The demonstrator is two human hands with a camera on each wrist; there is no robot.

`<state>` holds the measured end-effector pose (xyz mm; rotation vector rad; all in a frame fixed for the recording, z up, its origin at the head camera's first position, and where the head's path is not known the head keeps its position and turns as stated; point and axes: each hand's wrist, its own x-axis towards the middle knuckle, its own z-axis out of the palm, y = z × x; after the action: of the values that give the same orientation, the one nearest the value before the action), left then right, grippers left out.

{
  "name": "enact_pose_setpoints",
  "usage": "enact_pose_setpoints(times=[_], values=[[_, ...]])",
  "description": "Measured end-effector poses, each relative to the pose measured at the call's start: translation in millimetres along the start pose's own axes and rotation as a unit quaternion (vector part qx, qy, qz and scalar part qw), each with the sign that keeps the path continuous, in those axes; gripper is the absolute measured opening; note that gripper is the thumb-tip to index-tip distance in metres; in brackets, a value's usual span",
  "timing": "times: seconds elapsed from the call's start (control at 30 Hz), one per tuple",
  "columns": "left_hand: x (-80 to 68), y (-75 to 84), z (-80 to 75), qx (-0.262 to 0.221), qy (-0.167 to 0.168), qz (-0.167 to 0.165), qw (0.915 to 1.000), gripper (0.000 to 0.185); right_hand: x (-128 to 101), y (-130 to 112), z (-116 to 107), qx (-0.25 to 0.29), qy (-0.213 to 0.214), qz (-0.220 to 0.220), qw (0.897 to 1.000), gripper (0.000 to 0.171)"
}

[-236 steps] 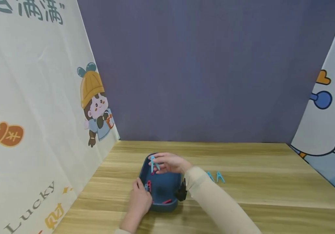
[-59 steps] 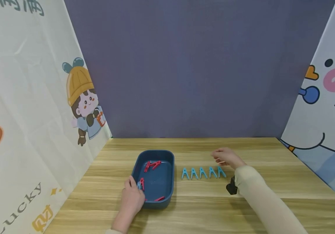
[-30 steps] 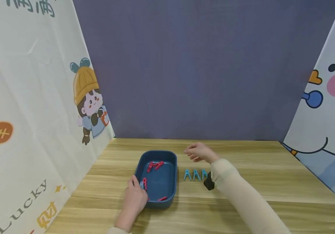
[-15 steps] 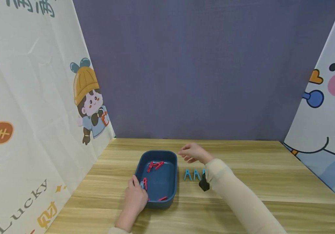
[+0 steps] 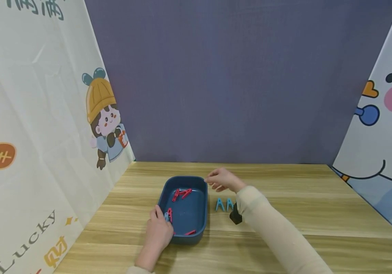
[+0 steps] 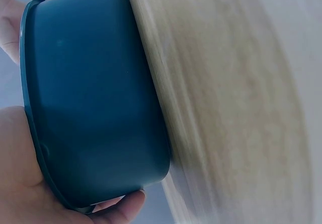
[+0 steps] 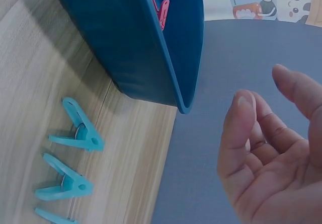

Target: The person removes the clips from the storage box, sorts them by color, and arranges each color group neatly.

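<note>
My left hand [image 5: 159, 231] grips the near-left rim of a dark blue plastic bin [image 5: 190, 217]; in the left wrist view its thumb and fingers hold the bin's edge. Inside lie several red clothespins [image 5: 185, 193] and a light blue clothespin [image 5: 166, 216] beside my left fingers. Just right of the bin's far corner hovers my right hand [image 5: 224, 180], fingers loosely bent and nothing between them in the right wrist view. Light blue clothespins [image 5: 220, 204] lie in a row on the table; my right sleeve and wrist camera hide the row's right part.
The wooden table [image 5: 285, 224] reaches back to a dark grey-purple backdrop [image 5: 233, 83]. A printed white sheet [image 5: 42, 114] borders the left side, another printed sheet [image 5: 370, 148] the right. A black wrist camera [image 5: 236, 216] hangs below my right wrist.
Earlier my right hand held a light blue clothespin over the bin; later, several lay in a row. Empty now, it has moved left from the row's right end toward the bin. My left hand keeps its grip.
</note>
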<state>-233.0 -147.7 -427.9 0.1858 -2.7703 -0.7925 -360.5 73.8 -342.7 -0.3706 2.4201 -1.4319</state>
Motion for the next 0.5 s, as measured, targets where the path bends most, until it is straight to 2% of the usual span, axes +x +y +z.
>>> enact_pose_setpoints(times=[0.3,0.5], values=[[-0.1,-0.6,-0.7,-0.001,-0.004,0.0,1.0,0.064,3.4,3.1,4.7,0.008,-0.015,0.005,1.0,0.027],[-0.4,-0.2,-1.1,0.0,0.0,0.001,1.0,0.064,4.0,3.6,7.7,0.012,-0.016,0.003,1.0,0.027]])
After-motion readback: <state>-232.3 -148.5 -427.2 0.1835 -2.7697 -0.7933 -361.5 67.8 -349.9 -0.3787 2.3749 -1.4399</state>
